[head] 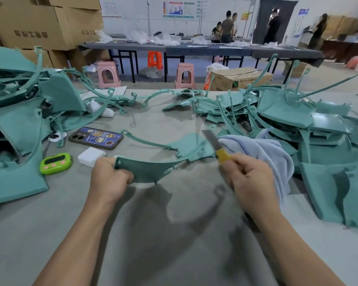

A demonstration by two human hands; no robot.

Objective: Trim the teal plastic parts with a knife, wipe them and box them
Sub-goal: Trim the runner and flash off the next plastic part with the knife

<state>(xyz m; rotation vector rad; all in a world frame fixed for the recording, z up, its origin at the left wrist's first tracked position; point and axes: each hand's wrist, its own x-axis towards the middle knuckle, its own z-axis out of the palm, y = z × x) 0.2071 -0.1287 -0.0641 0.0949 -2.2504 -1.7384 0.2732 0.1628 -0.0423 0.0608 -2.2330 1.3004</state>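
My left hand [110, 179] grips the near left end of a teal plastic part [147, 170], a flat panel with a long thin curved arm, held just above the grey table [174, 234]. My right hand [251, 178] holds a yellow-handled utility knife [216, 146] with its blade pointing up and away, blurred, beside the part's right side. A light blue cloth [265, 153] is bunched behind that hand and hangs down past it. Whether the blade touches the part I cannot tell.
Heaps of teal parts lie at the left [19, 124] and right [308, 124]. A phone [95, 138], a green timer [55, 163] and a white block [90, 156] sit left of centre. Cardboard boxes [35, 23] stand at back left. Stools, long tables and people are beyond.
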